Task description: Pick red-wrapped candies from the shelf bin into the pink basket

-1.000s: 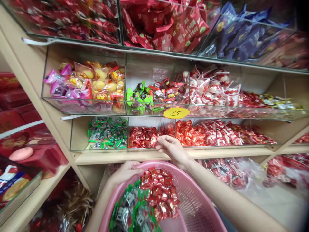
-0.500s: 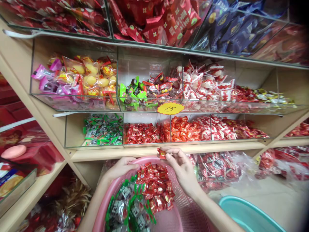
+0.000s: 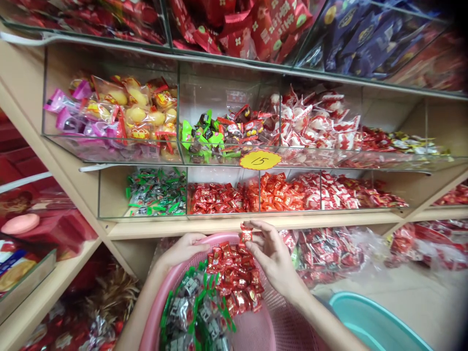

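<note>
Facing a pale wooden shelf unit (image 3: 146,230) stacked with clear-walled bins (image 3: 113,195). Seeing a rounded teal plastic tub (image 3: 365,314) lower right. Holding a round pink perforated plastic basket (image 3: 283,312) below the shelves, left hand (image 3: 185,251) grip closed on far-left rim. Carrying green-and-silver wrapped sweets (image 3: 197,317) inside, just beside shiny red wrapped sweets (image 3: 237,282). Pinching one small red-wrapped sweet (image 3: 246,235) between right hand (image 3: 274,258) thumb and fingers, near the basket's far rim.

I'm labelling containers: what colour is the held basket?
Pink: the basket shows best in the head view.
</note>
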A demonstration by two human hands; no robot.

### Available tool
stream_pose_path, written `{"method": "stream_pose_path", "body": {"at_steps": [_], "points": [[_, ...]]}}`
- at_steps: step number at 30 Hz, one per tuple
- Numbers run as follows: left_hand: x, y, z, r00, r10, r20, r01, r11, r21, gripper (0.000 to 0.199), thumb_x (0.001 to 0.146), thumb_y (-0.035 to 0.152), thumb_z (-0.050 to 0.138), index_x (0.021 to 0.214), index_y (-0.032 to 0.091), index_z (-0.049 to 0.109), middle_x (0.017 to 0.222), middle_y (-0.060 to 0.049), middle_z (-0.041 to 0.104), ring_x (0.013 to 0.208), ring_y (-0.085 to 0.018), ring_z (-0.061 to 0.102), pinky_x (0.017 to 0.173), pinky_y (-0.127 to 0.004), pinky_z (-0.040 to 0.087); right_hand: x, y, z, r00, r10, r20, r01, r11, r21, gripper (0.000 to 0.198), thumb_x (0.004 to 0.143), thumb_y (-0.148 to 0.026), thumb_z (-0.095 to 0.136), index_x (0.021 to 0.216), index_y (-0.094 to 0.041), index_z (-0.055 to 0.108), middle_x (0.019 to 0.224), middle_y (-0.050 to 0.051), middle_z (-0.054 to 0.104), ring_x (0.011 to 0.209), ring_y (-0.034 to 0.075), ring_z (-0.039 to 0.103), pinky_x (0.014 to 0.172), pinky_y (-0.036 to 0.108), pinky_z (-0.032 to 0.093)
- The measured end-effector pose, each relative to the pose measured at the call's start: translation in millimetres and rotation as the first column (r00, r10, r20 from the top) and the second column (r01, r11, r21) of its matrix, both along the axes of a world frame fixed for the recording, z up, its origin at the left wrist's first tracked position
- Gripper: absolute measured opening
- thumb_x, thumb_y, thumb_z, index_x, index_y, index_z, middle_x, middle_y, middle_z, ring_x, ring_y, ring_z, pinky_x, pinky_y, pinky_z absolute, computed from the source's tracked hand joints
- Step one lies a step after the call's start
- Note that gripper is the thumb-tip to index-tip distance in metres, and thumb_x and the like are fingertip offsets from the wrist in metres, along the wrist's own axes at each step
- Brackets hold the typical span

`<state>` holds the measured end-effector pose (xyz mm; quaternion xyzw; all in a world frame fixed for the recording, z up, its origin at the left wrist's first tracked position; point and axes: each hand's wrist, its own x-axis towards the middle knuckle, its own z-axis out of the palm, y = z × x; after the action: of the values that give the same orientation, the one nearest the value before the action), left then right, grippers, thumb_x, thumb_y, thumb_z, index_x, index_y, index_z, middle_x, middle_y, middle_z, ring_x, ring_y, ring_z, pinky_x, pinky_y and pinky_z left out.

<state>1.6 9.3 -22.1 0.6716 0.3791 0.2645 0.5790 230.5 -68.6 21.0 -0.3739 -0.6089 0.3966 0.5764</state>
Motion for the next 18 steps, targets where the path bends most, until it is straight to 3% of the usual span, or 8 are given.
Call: {"method": "stream_pose_path", "body": {"at_steps": [4, 10, 14, 18], "points": [[-1.0, -1.7, 2.7, 1.000, 0.004, -0.012, -0.004, 1.000, -0.009, 0.035, 0.072, 0.035, 0.060, 0.094, 0.009, 0.063, 0.088, -0.006, 0.065, 0.075, -0.017, 0.056, 0.066, -0.024, 0.041, 9.1, -1.7, -5.4, 0.999, -0.018, 0.035, 0.019, 1.000, -0.024, 0.036, 0.080, -0.024, 0.053, 0.114, -0.028, 0.041, 0.123, 0.006, 0.044, 0.092, 0.015, 0.053, 0.085, 0.034, 0.044], [-0.3, -4.3, 6.7, 1.000, 0.003, -0.018, -0.003, 0.999, -0.036, 0.032, 0.072, 0.035, 0.060, 0.090, 0.009, 0.063, 0.083, -0.005, 0.064, 0.072, -0.015, 0.054, 0.063, -0.023, 0.040, 24.5, -5.6, -15.0, 0.986, 0.021, 0.168, -0.010, 0.998, -0.064, 0.046, 0.080, -0.024, 0.051, 0.123, -0.028, 0.035, 0.130, 0.006, 0.038, 0.119, 0.019, 0.036, 0.095, 0.036, 0.036], [1.1, -5.0, 8.5, 1.000, 0.004, -0.007, -0.004, 1.000, -0.023, 0.029, 0.071, 0.035, 0.060, 0.086, 0.010, 0.063, 0.078, -0.003, 0.062, 0.068, -0.013, 0.052, 0.060, -0.021, 0.038, 30.1, -8.2, -23.3, 0.987, 0.090, 0.133, -0.069, 0.985, -0.158, 0.055, 0.078, -0.024, 0.053, 0.127, -0.028, 0.027, 0.118, 0.007, 0.045, 0.094, 0.014, 0.051, 0.083, 0.032, 0.042], [2.5, -6.1, 12.1, 0.999, 0.014, -0.032, -0.015, 1.000, -0.022, 0.029, 0.070, 0.036, 0.061, 0.082, 0.010, 0.063, 0.075, -0.002, 0.061, 0.067, -0.013, 0.051, 0.060, -0.021, 0.039, 34.1, -8.9, -27.0, 0.985, 0.159, 0.061, -0.137, 0.953, -0.269, 0.060, 0.076, -0.026, 0.057, 0.126, -0.028, 0.025, 0.109, 0.006, 0.048, 0.073, 0.009, 0.052, 0.070, 0.028, 0.045]]}}
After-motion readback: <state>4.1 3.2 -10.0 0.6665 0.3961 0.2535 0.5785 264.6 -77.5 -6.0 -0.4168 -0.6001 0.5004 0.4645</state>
